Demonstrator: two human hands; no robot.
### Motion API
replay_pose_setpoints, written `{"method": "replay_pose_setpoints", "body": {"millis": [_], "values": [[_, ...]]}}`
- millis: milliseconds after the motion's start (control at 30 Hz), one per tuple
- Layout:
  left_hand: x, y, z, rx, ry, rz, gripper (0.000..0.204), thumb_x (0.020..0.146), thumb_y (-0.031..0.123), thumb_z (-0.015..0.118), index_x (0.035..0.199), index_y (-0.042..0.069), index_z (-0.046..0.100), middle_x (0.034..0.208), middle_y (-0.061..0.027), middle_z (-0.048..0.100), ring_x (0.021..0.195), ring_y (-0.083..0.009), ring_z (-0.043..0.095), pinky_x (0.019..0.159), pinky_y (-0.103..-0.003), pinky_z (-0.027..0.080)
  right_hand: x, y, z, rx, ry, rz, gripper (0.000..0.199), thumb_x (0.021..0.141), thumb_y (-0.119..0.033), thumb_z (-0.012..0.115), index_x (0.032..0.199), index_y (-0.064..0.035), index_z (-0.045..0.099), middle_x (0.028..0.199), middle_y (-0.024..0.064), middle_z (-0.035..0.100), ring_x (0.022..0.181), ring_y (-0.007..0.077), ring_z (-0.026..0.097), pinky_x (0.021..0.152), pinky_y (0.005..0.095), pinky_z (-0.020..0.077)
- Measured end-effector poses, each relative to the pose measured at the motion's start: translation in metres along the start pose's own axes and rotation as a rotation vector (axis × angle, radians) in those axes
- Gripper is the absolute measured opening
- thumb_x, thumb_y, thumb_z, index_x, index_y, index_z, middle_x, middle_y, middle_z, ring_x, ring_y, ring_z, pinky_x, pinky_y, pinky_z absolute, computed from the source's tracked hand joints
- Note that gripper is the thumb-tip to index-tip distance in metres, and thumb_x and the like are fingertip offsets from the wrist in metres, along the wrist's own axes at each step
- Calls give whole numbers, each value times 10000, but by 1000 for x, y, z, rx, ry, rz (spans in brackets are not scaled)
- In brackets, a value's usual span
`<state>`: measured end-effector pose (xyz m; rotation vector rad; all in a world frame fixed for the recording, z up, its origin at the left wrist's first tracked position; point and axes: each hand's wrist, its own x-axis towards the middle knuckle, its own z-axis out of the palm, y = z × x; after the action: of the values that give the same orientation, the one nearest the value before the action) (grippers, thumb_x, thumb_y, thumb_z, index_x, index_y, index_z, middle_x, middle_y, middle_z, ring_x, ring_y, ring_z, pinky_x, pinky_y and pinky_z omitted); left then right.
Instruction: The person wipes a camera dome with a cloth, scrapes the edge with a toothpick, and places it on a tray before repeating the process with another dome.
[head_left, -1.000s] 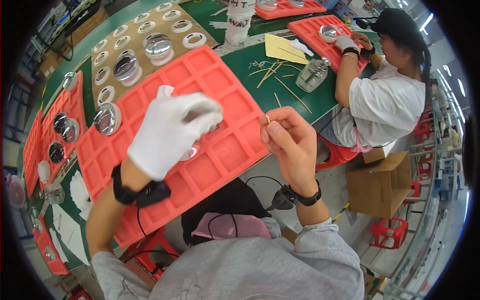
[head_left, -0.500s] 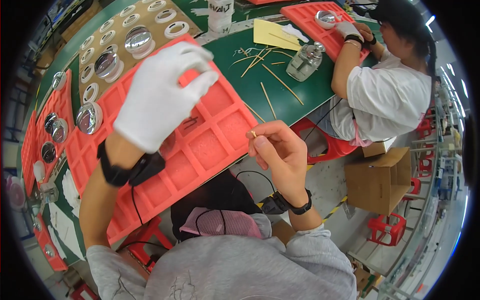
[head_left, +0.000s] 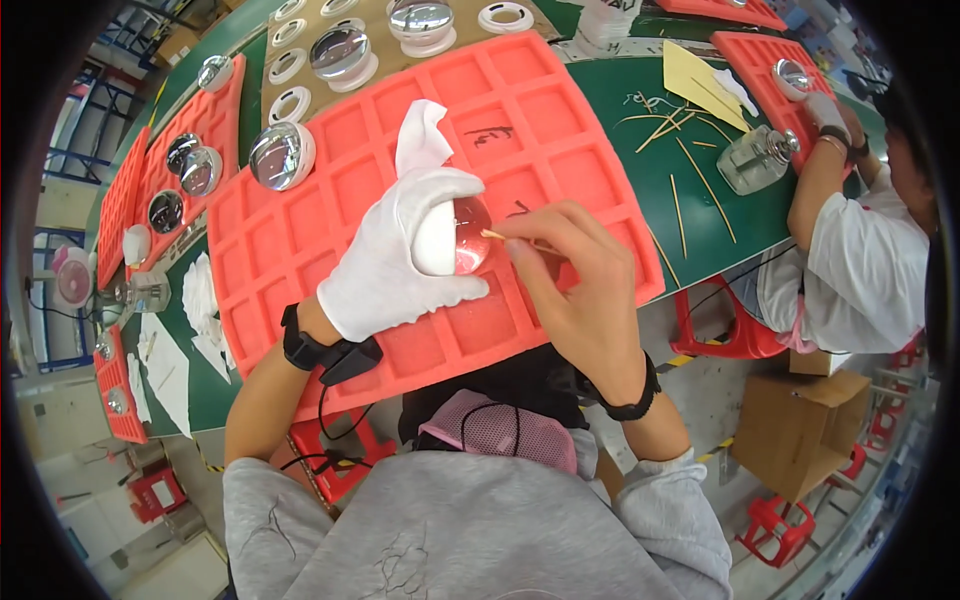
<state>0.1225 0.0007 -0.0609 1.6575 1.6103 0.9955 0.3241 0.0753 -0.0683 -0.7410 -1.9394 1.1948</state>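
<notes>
Both hands (head_left: pixel 388 250) are over the green table's (head_left: pixel 625 90) red tray (head_left: pixel 585 180), stools (head_left: pixel 722 335) nearby.

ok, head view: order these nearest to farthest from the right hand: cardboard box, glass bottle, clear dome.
From the right hand:
1. Clear dome: leftward, in the left hand.
2. Glass bottle: on the green table, to the right.
3. Cardboard box: lower right, past the table's edge.

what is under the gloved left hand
The coral-red compartmented tray. The part directly beneath the left hand, which holds a clear dome with a white base, is hidden, so anything lying there cannot be seen.
</notes>
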Motion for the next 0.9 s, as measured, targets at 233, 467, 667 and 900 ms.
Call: {"method": "replay_pose_setpoints", "body": {"millis": [233,467,667,900], "values": [[-5,-11,-9,-22,102,164,668,656,43,889,1269,63,626,1325,-132,616,1153,-260,638,976,-375,528,17,3,11,-47,-55,26,119,900,35,671,1003,-12,708,961,64,701,834,143,654,718,259,506],[-8,-10,-9,116,185,235,498,695,87,874,1154,67,681,1238,-105,656,1100,-279,646,936,-391,540,21,5,9,-82,-79,7,124,889,3,693,1009,-24,717,945,44,708,828,125,648,699,242,474],[-9,-9,-9,177,192,266,459,696,37,862,1124,53,697,1249,-122,664,1135,-275,650,963,-376,533,21,5,5,-133,-112,37,122,902,-8,700,1021,-22,723,962,35,722,833,105,648,708,240,480],[-11,-11,-6,149,215,248,433,696,23,849,1103,61,709,1239,-100,669,1140,-257,644,970,-365,526,19,4,6,-156,-121,22,108,919,-24,719,1026,-8,726,988,18,738,830,81,647,713,231,491]]}}
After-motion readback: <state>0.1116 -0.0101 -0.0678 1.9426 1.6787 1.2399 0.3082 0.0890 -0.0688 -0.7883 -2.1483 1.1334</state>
